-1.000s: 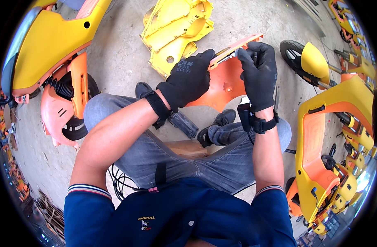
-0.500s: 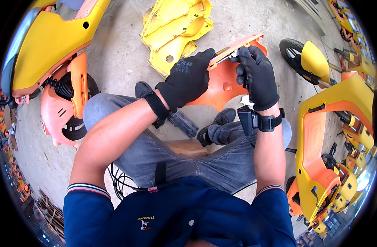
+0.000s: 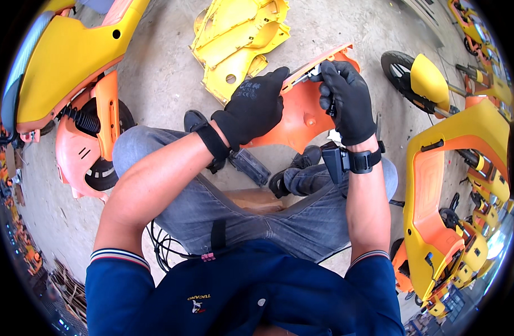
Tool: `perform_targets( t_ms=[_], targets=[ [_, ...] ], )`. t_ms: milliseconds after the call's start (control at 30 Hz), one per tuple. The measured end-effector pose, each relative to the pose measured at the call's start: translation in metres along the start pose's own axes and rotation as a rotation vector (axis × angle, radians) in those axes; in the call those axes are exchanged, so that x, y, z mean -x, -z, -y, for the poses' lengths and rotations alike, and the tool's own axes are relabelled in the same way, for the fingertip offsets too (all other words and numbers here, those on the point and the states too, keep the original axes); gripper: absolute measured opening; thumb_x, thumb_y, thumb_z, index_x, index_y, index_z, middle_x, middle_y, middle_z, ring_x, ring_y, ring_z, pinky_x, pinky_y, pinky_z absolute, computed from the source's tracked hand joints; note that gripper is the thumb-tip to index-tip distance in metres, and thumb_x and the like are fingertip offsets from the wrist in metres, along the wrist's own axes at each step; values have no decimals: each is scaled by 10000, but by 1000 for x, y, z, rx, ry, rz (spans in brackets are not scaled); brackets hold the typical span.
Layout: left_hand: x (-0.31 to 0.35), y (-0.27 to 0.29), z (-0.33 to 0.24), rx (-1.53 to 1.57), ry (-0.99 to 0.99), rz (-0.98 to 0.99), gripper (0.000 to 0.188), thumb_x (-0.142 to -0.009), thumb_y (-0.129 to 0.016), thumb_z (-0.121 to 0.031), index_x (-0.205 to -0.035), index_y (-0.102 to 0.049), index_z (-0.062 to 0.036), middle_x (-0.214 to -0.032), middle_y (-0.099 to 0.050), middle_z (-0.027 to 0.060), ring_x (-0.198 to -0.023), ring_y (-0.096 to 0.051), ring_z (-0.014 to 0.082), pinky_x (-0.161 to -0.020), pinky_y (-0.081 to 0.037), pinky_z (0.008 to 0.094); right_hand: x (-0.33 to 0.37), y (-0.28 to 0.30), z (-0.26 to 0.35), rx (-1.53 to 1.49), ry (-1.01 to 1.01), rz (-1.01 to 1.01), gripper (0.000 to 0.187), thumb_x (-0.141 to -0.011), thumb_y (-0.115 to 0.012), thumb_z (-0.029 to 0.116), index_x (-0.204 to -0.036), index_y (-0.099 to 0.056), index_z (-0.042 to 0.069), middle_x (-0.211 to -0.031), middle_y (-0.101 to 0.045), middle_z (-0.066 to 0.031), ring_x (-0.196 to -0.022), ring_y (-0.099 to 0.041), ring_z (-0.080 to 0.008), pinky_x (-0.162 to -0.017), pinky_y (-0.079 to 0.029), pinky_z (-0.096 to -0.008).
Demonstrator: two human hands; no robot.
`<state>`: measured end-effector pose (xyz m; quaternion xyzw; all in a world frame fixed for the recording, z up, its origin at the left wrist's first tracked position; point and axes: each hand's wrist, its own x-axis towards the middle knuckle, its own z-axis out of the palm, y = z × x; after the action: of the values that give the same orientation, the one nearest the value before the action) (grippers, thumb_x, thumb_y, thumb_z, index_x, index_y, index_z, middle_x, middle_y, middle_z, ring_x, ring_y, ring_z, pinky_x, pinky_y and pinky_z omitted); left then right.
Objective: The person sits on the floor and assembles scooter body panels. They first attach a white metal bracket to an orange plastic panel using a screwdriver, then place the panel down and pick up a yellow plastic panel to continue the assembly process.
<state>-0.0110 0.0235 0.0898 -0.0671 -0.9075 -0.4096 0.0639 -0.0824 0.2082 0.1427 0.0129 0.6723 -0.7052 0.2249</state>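
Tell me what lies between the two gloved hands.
In the head view, the orange panel spans the stretch between the left hand and right hand; a small silvery part shows along its upper edge.

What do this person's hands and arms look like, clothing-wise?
The left hand and right hand wear black gloves; the left's back has pale print. Black straps circle both wrists, the right one bearing a black box. Short navy sleeves end in striped trim.

Black-gloved hands (image 3: 352,109), navy shirt (image 3: 229,285), grey-blue jeans (image 3: 310,235)
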Motion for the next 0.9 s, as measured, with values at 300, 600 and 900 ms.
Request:
perform_targets(
  t_ms=[300,600,900],
  targets=[
    [-7,6,-2,58,77,115,479,-790,-600,-72,-1258,-544,13,-927,-657,263,-876,-633,421,-772,-504,459,-2,7,-4,-54,4,59,254,-998,-532,275,-1049,-605,38,-880,-679,-69,-611,-532,-63,-487,-444,-205],
    [-5,6,16,3,91,18,481,-797,-589,-92,-1264,-542,15,-955,-648,279,-908,-626,417,-802,-497,458,-16,50,13,-384,71,51,294,-975,-553,146,-1230,-547,0,-943,-669,-136,-684,-606,-132,-581,-507,-232],
    [-14,17,6,38,177,69,462,-803,-578,-80,-1252,-544,26,-981,-644,287,-922,-623,419,-812,-495,456,-6,47,11,-402,22,-15,592,-927,-587,54,-1412,-262,-46,-991,-667,-204,-694,-616,-149,-572,-511,-219]
  ],
)
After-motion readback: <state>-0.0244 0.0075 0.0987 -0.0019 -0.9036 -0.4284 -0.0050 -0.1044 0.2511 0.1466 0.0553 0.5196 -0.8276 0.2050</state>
